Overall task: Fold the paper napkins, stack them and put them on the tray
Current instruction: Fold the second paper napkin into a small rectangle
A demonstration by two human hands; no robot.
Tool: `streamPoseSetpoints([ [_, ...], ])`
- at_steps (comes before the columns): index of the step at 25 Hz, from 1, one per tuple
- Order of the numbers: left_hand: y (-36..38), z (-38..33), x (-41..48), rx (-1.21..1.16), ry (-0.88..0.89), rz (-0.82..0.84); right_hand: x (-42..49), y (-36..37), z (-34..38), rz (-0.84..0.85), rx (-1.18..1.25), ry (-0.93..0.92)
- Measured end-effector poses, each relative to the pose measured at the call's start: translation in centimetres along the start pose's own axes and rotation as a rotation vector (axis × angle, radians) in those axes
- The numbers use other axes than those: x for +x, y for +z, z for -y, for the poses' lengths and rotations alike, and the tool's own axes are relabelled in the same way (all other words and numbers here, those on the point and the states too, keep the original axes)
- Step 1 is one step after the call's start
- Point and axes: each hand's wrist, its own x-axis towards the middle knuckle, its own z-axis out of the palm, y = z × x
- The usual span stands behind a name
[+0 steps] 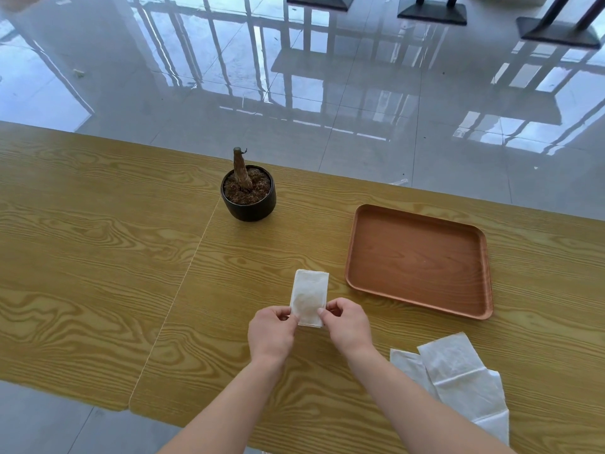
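A folded napkin [309, 296], a narrow white rectangle with its long side running near to far, sits at the middle of the counter [98, 257], just left of the tray's near-left corner. Both of the person's bare hands hold it by its near end. The left grip [271, 332] pinches the near-left corner between thumb and curled fingers. The right grip [347, 326] pinches the near-right corner the same way, thumb on top. Whether the napkin's far end rests on the wood or is lifted just off it cannot be told. Both forearms come in from the near edge, and the 2 hands are close together with the napkin between them.

The tray [352, 250] is reddish-brown wood with rounded corners and a low rim. It lies flat on the right half of the counter, turned slightly from the counter's edge, with nothing in it.

Near the right forearm, at the near-right of the counter, lie loose napkins [455, 371]: at least 2 white sheets, creased and overlapping, with the upper one angled across the lower.

A black pot [248, 204] stands far of the folded napkin and left of the tray, filled with brown soil and holding a bare cut stump [242, 168]. Beyond the counter's far edge a glossy tiled floor [327, 93] shows reflections, with dark furniture bases [432, 11] at the far right.
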Motion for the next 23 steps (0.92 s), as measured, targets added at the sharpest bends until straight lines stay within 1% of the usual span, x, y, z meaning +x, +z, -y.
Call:
streamPoseSetpoints([
  [5,0.13,0.48,0.44,0.108,0.019,-0.011,0.48,0.48,0.06,-0.006,-0.099,0.011],
  [11,0.09,0.21,0.63,0.116,0.044,-0.014,0.55,0.54,0.01,-0.012,-0.098,0.036],
  [17,0.22,0.62,1.1,0.113,0.029,-0.025,0.77,0.36,0.24,-0.006,-0.129,0.029],
  [23,0.22,0.98,1.16,0.123,0.028,-0.048,1.01,0.21,0.34,-0.003,-0.107,0.043],
])
